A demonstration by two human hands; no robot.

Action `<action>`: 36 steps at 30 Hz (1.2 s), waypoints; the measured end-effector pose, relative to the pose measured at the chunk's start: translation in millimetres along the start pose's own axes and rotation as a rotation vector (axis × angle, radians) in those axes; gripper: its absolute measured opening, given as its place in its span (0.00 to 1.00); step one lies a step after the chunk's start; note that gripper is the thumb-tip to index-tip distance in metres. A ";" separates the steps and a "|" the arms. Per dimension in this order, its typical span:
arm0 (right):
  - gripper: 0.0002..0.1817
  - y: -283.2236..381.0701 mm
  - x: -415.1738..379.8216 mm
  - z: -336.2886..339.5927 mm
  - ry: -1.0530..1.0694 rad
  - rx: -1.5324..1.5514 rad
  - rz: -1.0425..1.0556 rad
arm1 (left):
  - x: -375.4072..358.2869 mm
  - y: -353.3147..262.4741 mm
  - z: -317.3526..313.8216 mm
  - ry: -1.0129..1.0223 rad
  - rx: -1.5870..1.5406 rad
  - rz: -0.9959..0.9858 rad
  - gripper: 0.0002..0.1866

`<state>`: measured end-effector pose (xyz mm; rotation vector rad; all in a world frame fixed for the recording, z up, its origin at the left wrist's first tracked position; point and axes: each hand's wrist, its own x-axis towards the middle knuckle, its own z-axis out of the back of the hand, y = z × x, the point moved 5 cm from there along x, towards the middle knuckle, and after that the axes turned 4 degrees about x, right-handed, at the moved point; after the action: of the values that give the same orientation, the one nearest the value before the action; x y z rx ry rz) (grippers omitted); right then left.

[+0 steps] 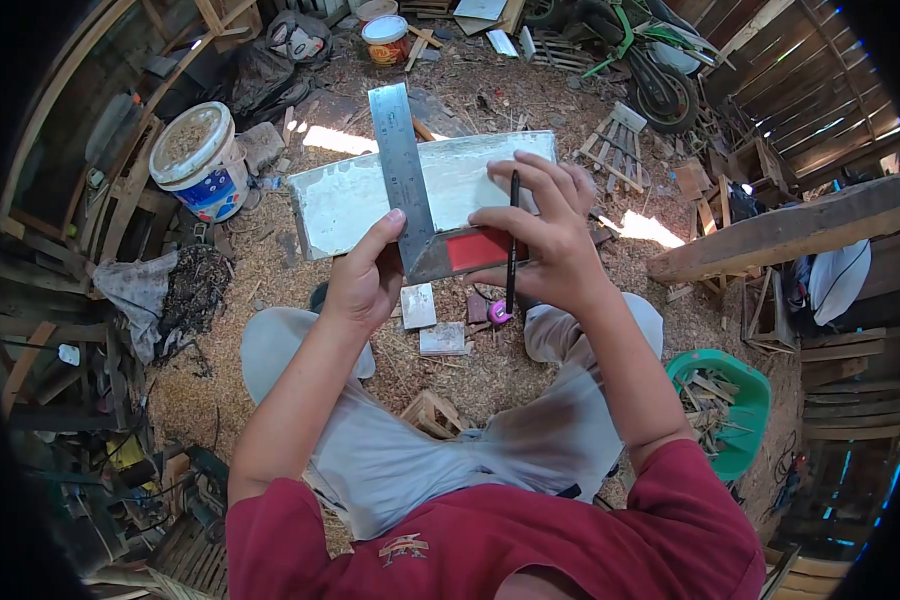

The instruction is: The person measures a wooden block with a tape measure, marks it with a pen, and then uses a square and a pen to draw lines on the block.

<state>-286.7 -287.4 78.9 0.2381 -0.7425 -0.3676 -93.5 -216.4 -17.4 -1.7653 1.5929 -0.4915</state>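
A whitish wooden board (335, 205) is held up in front of me, over my knees. Across it lies a try square (400, 160), its metal blade pointing away from me and its red-faced stock along the board's near edge. My left hand (368, 278) grips board and square together, thumb pressed on the blade near the corner. At the right end, my right hand (555, 240) holds a black pencil (512, 250) upright between its fingers, with the other fingers spread over the board and near the stock.
Small wood blocks (444, 338) and a pink tape measure (498, 313) lie on the sawdust between my feet. A green tub (745, 385) of offcuts stands at right, below a wooden beam (790, 228). A white bucket (200, 160) is at left; a motorbike (660, 85) stands behind.
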 end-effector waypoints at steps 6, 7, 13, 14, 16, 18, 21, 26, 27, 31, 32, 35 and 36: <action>0.36 -10.2 -6.5 -6.4 -0.007 0.031 -0.100 | -3.0 -5.0 2.5 -0.018 0.027 -0.044 0.23; 0.37 -13.3 -8.6 -9.0 -0.034 0.102 -0.090 | -3.6 -5.6 2.0 -0.014 0.024 -0.040 0.23; 0.32 -6.3 -3.9 -9.0 -0.027 0.112 -0.011 | -9.2 -7.3 1.4 0.009 0.093 -0.032 0.23; 0.32 -5.8 -4.0 -8.8 -0.013 0.113 0.004 | -9.9 -7.5 2.9 0.016 0.086 -0.022 0.23; 0.31 -4.6 -4.2 -8.1 -0.013 0.131 -0.001 | -11.2 -8.3 5.6 0.029 0.072 -0.007 0.23; 0.30 -4.5 -5.1 -8.2 -0.019 0.151 -0.012 | -12.5 -11.3 -0.1 0.035 0.086 -0.060 0.24; 0.29 -2.7 -6.4 -7.4 -0.021 0.147 -0.010 | -14.7 -12.4 -1.3 0.048 0.089 -0.064 0.24; 0.29 -4.4 -7.0 -8.1 -0.025 0.160 0.007 | -14.8 -13.5 3.9 0.090 0.147 -0.057 0.23; 0.29 -4.6 -6.8 -7.7 -0.025 0.161 0.011 | -14.8 -14.0 3.8 0.090 0.167 -0.059 0.25; 0.29 -4.2 -5.8 -6.7 -0.027 0.174 0.021 | -17.7 -17.4 -2.8 0.100 0.186 -0.090 0.25; 0.29 -3.6 -5.5 -6.6 -0.030 0.177 0.024 | -18.7 -18.4 -5.0 0.104 0.176 -0.104 0.24; 0.29 -3.3 -5.2 -7.5 -0.038 0.193 0.033 | -20.6 -18.7 -4.4 0.088 0.163 -0.098 0.25; 0.29 -3.3 -5.2 -8.0 -0.041 0.200 0.035 | -21.1 -18.8 -3.9 0.090 0.165 -0.100 0.25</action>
<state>-285.5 -287.6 68.9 0.4062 -0.8235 -0.2652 -86.5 -196.9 2.1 -1.7238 1.4841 -0.7384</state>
